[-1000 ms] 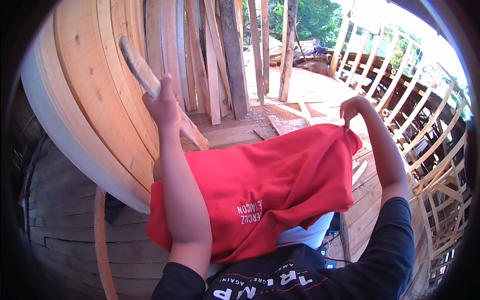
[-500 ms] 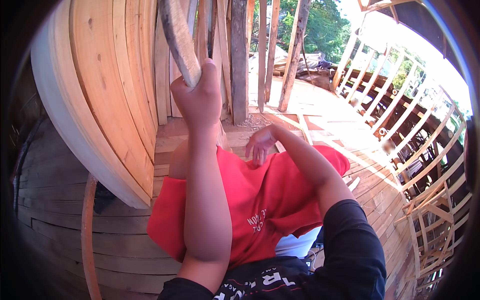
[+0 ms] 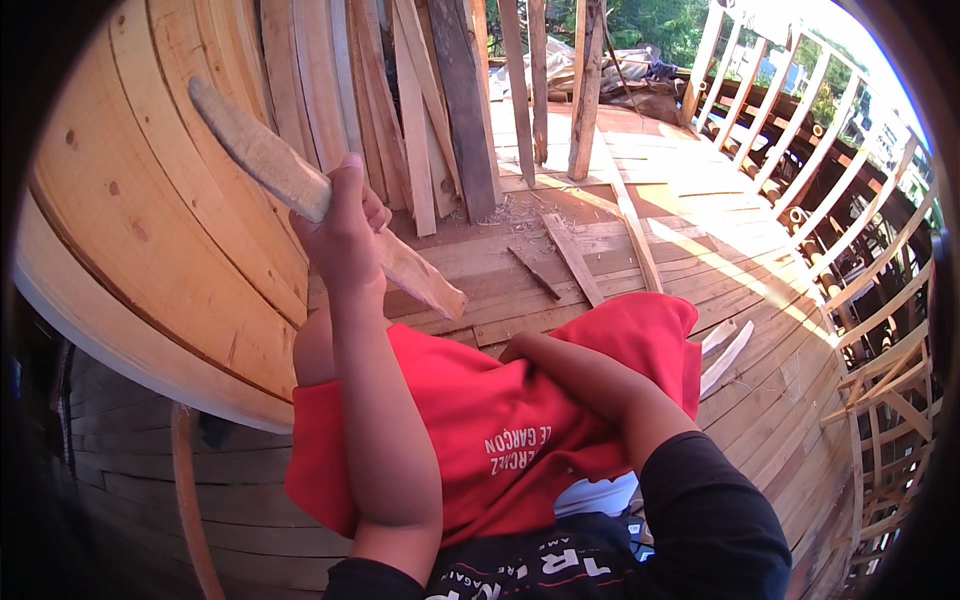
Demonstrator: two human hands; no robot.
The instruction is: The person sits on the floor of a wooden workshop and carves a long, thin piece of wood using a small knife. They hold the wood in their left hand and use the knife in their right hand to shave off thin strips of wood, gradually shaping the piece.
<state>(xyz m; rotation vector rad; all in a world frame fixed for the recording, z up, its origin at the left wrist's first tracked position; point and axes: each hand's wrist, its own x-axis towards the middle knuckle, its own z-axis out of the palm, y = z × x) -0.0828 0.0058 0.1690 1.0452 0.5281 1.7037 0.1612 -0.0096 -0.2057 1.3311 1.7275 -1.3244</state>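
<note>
Raised at centre left, my left hand [image 3: 345, 235] is closed around a rough-sawn strip of wood [image 3: 265, 160]. The strip slants from upper left to lower right, with a dark bark-like edge on its far part and a pale cut lower end. Its thumb points up along the wood. My right hand [image 3: 515, 348] is down at the far edge of the red shorts [image 3: 470, 400] I wear, between my thighs. Its fingers are hidden, so I cannot see whether it holds anything.
A curved wall of pale planks [image 3: 110, 170] rises close on my left. Upright boards [image 3: 415, 130] and posts [image 3: 480, 120] stand ahead. Loose strips [image 3: 575, 260], a dark thin stick [image 3: 534, 273] and shavings lie on the plank floor [image 3: 760, 430]. A slatted railing [image 3: 800, 150] curves along the right.
My left hand has moved left and slightly down, and the wood strip has swung from steep to diagonal. My right hand has dropped from above the shorts to between my thighs. The view has shifted.
</note>
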